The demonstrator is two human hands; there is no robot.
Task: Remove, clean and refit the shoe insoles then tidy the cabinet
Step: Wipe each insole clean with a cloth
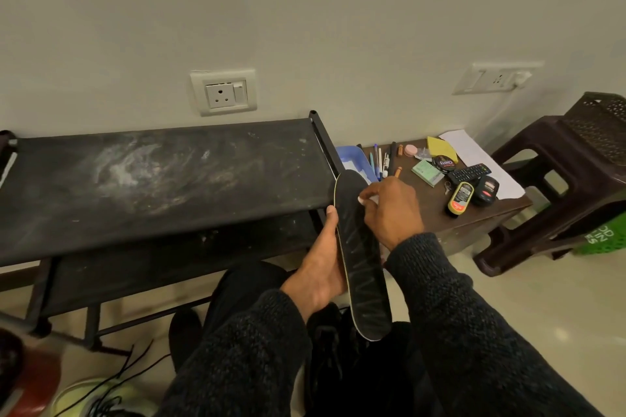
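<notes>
At frame centre, the left hand (320,276) grips a black insole (360,257) by its left edge; right hand (393,213) fingers pinch a white wipe (367,200) against its upper end, just beside the dusty rack shelf (152,183).

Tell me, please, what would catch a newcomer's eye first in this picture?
First, the long black insole at centre, held from beneath by the left hand while the right hand presses a small white wipe to its upper part. Next, the dusty black shoe rack on the left, smeared white on top. On the right, a small brown table cluttered with pens, polish and a remote.
</notes>
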